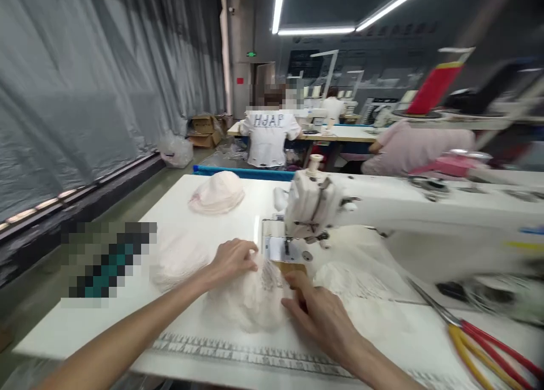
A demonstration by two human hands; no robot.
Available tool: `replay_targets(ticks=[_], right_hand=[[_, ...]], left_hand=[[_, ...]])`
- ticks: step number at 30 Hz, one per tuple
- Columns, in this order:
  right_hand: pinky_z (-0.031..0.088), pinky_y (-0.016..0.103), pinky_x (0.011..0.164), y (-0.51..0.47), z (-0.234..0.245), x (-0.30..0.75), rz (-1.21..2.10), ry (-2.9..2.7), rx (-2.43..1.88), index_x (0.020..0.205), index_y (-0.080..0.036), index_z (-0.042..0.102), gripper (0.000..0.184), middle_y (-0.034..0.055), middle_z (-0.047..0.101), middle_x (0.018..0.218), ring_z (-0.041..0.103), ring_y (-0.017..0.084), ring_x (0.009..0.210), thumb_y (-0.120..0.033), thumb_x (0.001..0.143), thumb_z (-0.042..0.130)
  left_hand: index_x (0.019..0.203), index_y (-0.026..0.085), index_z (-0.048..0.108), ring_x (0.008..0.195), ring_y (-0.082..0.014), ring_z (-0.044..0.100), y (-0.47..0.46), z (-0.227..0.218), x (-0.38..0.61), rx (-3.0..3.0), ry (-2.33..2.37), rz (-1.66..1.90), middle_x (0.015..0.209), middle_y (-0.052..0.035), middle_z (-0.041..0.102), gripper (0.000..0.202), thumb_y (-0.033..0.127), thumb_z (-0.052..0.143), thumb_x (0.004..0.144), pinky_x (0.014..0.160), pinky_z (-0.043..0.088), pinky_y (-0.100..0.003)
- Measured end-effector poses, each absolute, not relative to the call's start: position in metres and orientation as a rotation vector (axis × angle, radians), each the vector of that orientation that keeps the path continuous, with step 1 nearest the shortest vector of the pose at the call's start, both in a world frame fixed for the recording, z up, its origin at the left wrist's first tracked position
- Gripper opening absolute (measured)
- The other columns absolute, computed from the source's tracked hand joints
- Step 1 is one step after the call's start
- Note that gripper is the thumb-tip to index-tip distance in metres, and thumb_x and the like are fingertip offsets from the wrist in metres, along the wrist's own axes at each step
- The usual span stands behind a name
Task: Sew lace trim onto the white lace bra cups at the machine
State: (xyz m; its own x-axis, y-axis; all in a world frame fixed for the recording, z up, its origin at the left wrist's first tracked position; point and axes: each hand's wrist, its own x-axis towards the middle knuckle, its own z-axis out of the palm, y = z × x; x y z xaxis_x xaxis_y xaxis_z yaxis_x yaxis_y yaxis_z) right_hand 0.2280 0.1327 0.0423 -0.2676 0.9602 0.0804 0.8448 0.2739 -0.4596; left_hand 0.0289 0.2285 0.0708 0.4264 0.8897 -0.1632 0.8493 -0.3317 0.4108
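A gathered piece of white lace fabric (pixel 250 299) lies on the table in front of the sewing machine (pixel 312 203). My left hand (pixel 233 257) has its curled fingers on the upper left edge of the fabric. At its right edge, the thumb and bent fingers of my right hand (pixel 318 305) close on the cloth; motion blurs the exact grip. The needle and presser foot (pixel 287 247) stand just beyond the fabric, over the metal needle plate (pixel 276 247). More white lace (pixel 357 279) lies right of my right hand.
A pale cap-shaped piece (pixel 219 193) and a white fabric pile (pixel 176 257) sit on the left. Scissors (pixel 461 322) with red and yellow handles lie at right. A printed ruler strip (pixel 238 351) runs along the front. Co-workers sit beyond, one in a white shirt (pixel 270 138).
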Motion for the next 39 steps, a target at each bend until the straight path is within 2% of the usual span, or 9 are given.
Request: replay_targets(ticks=[6,10,13,16,21,25,33,36,39], right_hand=[[0.039,0.023,0.059,0.119,0.059,0.304,0.176,-2.043,-1.809,0.097,-0.022,0.056,0.016,-0.0020,0.065,0.072,0.061,0.014,0.063,-0.030,0.089,0.045],[0.039,0.025,0.058,0.137,0.061,0.370,-0.117,-1.820,-2.016,0.098,-0.019,0.057,0.020,0.0075,0.063,0.099,0.062,0.018,0.072,-0.033,0.088,0.047],[0.033,0.023,0.052,0.156,0.054,0.393,-0.155,-1.802,-2.029,0.087,-0.019,0.061,0.012,0.0062,0.064,0.093,0.061,0.018,0.069,-0.029,0.082,0.056],[0.031,0.022,0.050,0.163,0.050,0.398,-0.179,-1.810,-1.963,0.075,-0.020,0.061,0.014,0.0032,0.065,0.082,0.061,0.017,0.067,-0.023,0.084,0.051],[0.040,0.026,0.057,0.147,0.056,0.408,-0.282,-1.737,-1.806,0.094,-0.017,0.061,0.026,0.0079,0.065,0.091,0.062,0.021,0.074,-0.027,0.093,0.037],[0.046,0.028,0.064,0.135,0.061,0.416,-0.315,-1.793,-1.657,0.096,-0.017,0.061,0.028,0.0072,0.066,0.086,0.062,0.018,0.072,-0.022,0.093,0.034],[0.049,0.033,0.087,0.091,0.089,0.424,-0.426,-1.719,-1.296,0.102,-0.021,0.061,0.025,0.0090,0.063,0.110,0.059,0.019,0.103,-0.016,0.091,0.039],[0.051,0.030,0.085,0.060,0.093,0.417,-0.414,-1.789,-1.153,0.102,-0.022,0.063,0.027,0.0091,0.064,0.111,0.060,0.018,0.104,-0.012,0.088,0.043],[0.052,0.028,0.083,0.038,0.090,0.402,-0.374,-1.835,-1.059,0.104,-0.022,0.063,0.029,0.0099,0.064,0.112,0.061,0.018,0.103,-0.009,0.087,0.043]], left_hand=[[0.108,0.025,0.057,0.083,-0.0200,0.058,0.220,0.056,0.028,2.576,1.527,0.285,0.095,-0.0025,0.063,0.029,0.022,0.042,0.083,0.070,0.040,-0.031],[0.110,0.022,0.058,0.104,-0.0279,0.052,0.195,0.054,0.051,2.992,1.353,0.630,0.114,-0.0098,0.059,0.035,0.008,0.043,0.081,0.086,0.037,-0.045],[0.103,0.021,0.060,0.099,-0.0250,0.055,0.166,0.059,0.083,3.019,1.052,0.629,0.111,-0.0076,0.061,0.033,0.003,0.046,0.079,0.083,0.042,-0.040],[0.098,0.020,0.062,0.098,-0.0247,0.056,0.144,0.065,0.114,2.882,0.822,0.454,0.109,-0.0059,0.061,0.028,0.005,0.053,0.076,0.081,0.045,-0.038],[0.108,0.019,0.059,0.100,-0.0201,0.056,0.135,0.078,0.159,2.557,0.608,0.433,0.110,-0.0085,0.060,0.026,0.014,0.046,0.086,0.086,0.047,-0.032],[0.127,0.023,0.048,0.126,-0.0283,0.038,0.145,0.078,0.196,2.696,0.531,0.334,0.140,-0.0103,0.040,0.039,0.024,0.049,0.088,0.105,0.031,-0.047],[0.136,0.030,0.039,0.133,-0.0436,0.017,0.157,0.058,0.205,2.693,0.819,-0.008,0.148,-0.0097,0.026,0.051,0.040,0.049,0.087,0.102,0.017,-0.065],[0.126,0.026,0.051,0.130,-0.0391,0.027,0.152,0.066,0.201,2.595,0.809,0.192,0.144,-0.0088,0.035,0.039,0.037,0.041,0.090,0.103,0.017,-0.062],[0.116,0.013,0.057,0.112,-0.0294,0.050,0.143,0.081,0.207,2.074,0.777,0.348,0.120,-0.0159,0.056,0.048,0.043,0.027,0.094,0.098,0.034,-0.049]])
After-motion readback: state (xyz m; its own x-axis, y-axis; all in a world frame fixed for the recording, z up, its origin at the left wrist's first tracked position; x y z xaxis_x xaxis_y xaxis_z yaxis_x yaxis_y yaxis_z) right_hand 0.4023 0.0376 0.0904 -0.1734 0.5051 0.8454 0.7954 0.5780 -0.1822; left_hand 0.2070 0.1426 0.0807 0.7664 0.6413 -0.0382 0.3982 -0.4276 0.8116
